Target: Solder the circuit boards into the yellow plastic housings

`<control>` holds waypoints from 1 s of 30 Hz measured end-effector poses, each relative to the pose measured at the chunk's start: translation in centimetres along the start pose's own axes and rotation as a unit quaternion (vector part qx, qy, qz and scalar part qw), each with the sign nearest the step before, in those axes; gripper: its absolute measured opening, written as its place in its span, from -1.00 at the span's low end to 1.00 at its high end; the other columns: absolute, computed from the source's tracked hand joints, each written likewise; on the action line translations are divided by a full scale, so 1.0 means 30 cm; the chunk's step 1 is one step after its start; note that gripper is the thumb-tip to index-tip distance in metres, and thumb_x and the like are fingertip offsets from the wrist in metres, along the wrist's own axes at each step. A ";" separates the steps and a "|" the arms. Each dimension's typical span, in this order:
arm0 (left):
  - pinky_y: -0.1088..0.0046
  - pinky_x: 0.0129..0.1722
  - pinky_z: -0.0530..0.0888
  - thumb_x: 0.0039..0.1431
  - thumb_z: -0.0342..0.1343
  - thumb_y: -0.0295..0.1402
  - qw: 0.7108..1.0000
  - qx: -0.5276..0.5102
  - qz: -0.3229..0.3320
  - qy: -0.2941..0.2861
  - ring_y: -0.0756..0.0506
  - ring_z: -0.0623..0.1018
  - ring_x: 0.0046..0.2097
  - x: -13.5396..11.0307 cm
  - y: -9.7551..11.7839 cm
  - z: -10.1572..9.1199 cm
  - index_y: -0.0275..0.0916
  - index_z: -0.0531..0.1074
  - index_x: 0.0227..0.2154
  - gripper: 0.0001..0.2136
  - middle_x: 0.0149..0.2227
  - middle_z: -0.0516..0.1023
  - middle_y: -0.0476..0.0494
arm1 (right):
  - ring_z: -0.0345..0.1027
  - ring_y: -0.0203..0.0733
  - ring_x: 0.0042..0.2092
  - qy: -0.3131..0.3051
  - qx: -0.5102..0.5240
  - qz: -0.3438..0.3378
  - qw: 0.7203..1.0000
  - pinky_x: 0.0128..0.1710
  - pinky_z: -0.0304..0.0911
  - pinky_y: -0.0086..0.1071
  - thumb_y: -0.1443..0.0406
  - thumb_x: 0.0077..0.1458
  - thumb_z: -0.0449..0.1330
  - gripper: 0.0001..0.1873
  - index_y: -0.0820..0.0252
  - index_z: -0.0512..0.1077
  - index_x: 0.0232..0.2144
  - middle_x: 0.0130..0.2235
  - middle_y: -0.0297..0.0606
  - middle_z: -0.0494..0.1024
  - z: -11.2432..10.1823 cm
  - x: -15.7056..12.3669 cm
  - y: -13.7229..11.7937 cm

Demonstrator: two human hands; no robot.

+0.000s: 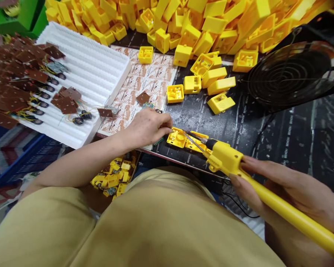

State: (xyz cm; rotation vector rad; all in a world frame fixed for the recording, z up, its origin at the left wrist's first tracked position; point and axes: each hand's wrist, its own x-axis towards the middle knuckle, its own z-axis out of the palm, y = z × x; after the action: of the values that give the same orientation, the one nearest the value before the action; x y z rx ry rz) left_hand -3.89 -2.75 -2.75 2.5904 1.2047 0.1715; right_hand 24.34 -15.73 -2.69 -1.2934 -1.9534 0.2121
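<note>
My right hand (pixel 295 181) is closed around the yellow handle of a soldering iron (pixel 227 156). Its dark tip and a thin metal feed tube reach left over two open yellow plastic housings, the left one (pixel 177 138) and the right one (pixel 195 144), lying side by side at the table's front edge. At the upper left corner of the left housing, my left hand (pixel 146 128) pinches with thumb and forefinger. Whatever is between those fingertips is too small to make out. Behind that hand lies a brown circuit board (pixel 143 97) with wired parts partly hidden by it.
Yellow housings (pixel 163 40) are heaped along the back, with several loose ones in front. A black fan (pixel 289 76) stands at right. Brown boards with wired round parts lie on white ribbed foam (pixel 100 66) at left. Finished-looking yellow pieces (pixel 114 180) sit below the table edge.
</note>
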 end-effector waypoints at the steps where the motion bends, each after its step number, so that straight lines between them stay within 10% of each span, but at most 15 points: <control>1: 0.38 -0.18 0.43 0.23 0.13 -0.34 1.000 0.003 0.007 0.001 -0.07 0.60 -0.33 0.001 0.000 0.006 -0.21 0.59 -0.30 -0.86 -0.42 0.65 -0.04 | 0.52 -0.21 -0.46 0.004 0.007 -0.011 1.000 -0.53 0.44 -0.47 0.28 0.09 0.36 -0.74 0.09 0.50 -0.13 -0.32 -0.29 0.64 0.002 0.005 -0.012; 12: 0.31 -0.13 0.42 0.16 0.10 -0.39 0.999 -0.004 -0.018 -0.042 -0.10 0.63 -0.30 0.028 0.033 -0.012 -0.21 0.61 -0.33 -0.84 -0.39 0.68 -0.06 | 0.47 -0.34 -0.51 -0.023 0.019 -0.033 0.999 -0.38 0.45 -0.61 0.24 0.29 0.17 -0.79 0.12 0.42 -0.41 -0.48 -0.36 0.54 0.022 0.096 -0.069; 25: 0.26 -0.12 0.38 0.16 0.06 -0.40 0.997 0.033 -0.002 -0.066 -0.12 0.61 -0.30 0.039 0.041 -0.013 -0.21 0.60 -0.35 -0.81 -0.40 0.67 -0.09 | 0.48 -0.35 -0.44 -0.085 -0.001 -0.172 0.981 -0.38 0.43 -0.53 0.40 0.14 0.32 -0.84 0.16 0.38 -0.32 -0.41 -0.36 0.56 0.003 0.133 -0.044; 30: 0.27 -0.13 0.36 0.19 0.03 -0.37 0.996 0.051 0.006 -0.069 -0.10 0.57 -0.33 0.044 0.047 -0.021 -0.22 0.60 -0.34 -0.78 -0.46 0.62 -0.08 | 0.52 -0.31 -0.35 -0.111 -0.024 -0.123 0.986 -0.42 0.41 -0.50 0.25 0.26 0.21 -0.94 0.10 0.42 -0.25 -0.32 -0.35 0.59 -0.040 0.097 -0.012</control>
State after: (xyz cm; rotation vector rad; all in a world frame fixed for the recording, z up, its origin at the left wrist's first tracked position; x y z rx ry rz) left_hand -2.15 -2.49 -1.74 2.6473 1.1785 -0.0689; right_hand 24.34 -13.76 -0.20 -1.0825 -2.3007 0.1939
